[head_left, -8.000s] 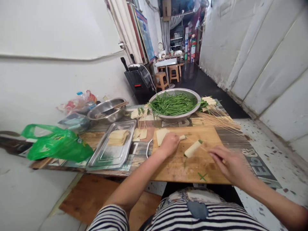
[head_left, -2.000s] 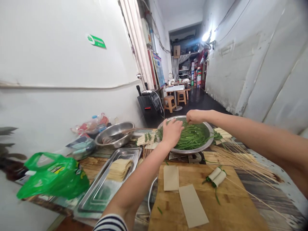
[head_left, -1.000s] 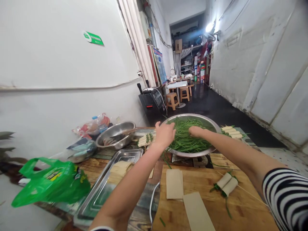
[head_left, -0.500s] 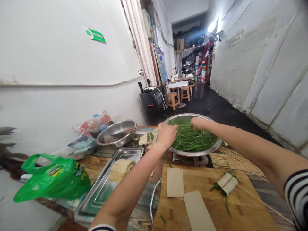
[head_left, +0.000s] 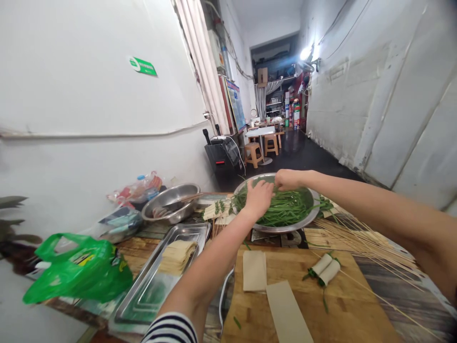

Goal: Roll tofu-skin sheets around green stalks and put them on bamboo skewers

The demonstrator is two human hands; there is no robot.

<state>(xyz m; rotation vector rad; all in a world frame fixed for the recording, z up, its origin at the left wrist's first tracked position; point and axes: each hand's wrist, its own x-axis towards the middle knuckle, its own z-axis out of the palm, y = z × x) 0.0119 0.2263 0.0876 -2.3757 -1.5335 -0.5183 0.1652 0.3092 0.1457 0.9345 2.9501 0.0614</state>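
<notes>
A steel bowl at the far end of the cutting board is heaped with long green chives. My left hand is over the bowl's left side, its fingers curled round some chives, whose ends stick out to the left. Close beside it, my right hand is closed on chives at the far rim, its fingertips partly hidden. On the wooden cutting board lie a small stack of tofu sheets, a longer tofu sheet and two skewered tofu rolls filled with greens.
Left of the board stands a steel tray with stacked tofu sheets. Beyond it are another steel bowl and finished rolls. A green plastic bag sits at far left. Bamboo skewers spread out on the right.
Both hands have come closer together over the bowl, the left rising and moving right, the right shifting slightly left. The camera view has tilted and turned slightly.
</notes>
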